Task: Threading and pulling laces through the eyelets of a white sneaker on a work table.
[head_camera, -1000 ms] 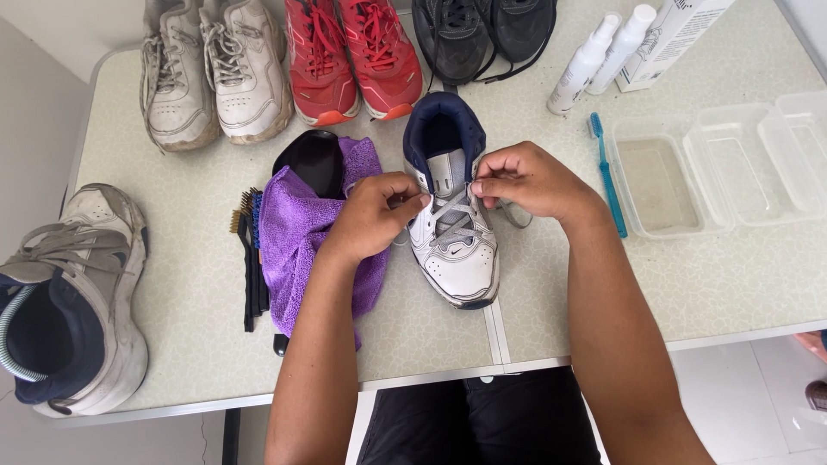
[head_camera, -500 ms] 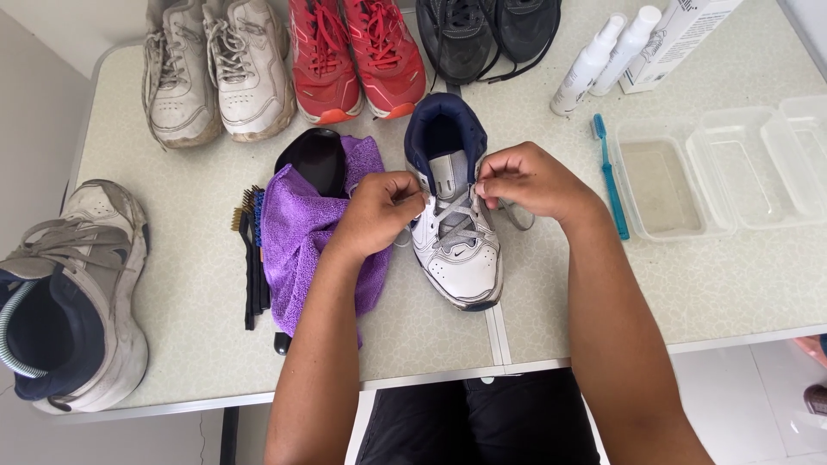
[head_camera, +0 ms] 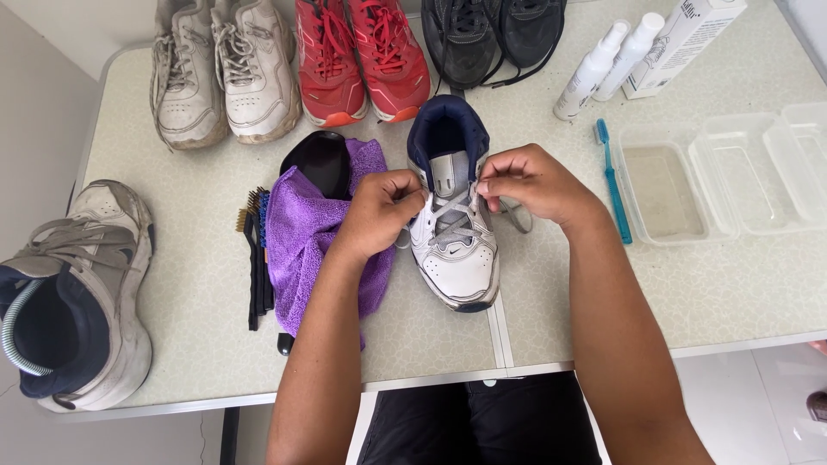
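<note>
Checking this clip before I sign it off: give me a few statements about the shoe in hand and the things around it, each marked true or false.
1. Both hands, left hand and right hand, are at the laces of the white and navy sneaker. True.
2. The purple cloth lies to the right of that sneaker. False: it lies to its left, under the left forearm.
3. The blue toothbrush lies between the sneaker and the clear plastic containers. True.
4. The red shoes stand in front of the person at the table's near edge. False: they stand in the far row, between a white pair and a black pair.
5. The right hand's grip is on a spray bottle. False: it pinches a lace.
</note>
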